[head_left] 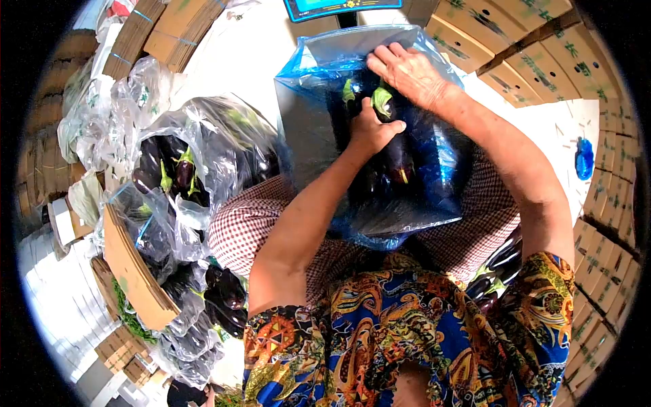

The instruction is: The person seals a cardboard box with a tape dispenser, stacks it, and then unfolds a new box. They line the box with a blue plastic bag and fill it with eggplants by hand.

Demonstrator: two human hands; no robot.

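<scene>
A blue plastic bag (305, 88) lies open in front of me, with several dark purple eggplants inside. My left hand (371, 131) reaches into it, fingers and thumb around an eggplant (399, 159) with a green cap. At the far side of the bag is my right hand (411, 76), just above that cap. Its fingers curl downward, and what they grip, if anything, is hidden. Another eggplant's green stem (348, 91) shows beside my left fingers.
Clear plastic bags of eggplants (178, 166) stand to the left, near flattened cardboard (135, 264). Stacked cartons (515, 54) line the right. A blue-framed display (339, 7) is at the top. A small blue object (584, 159) lies on the white surface at right.
</scene>
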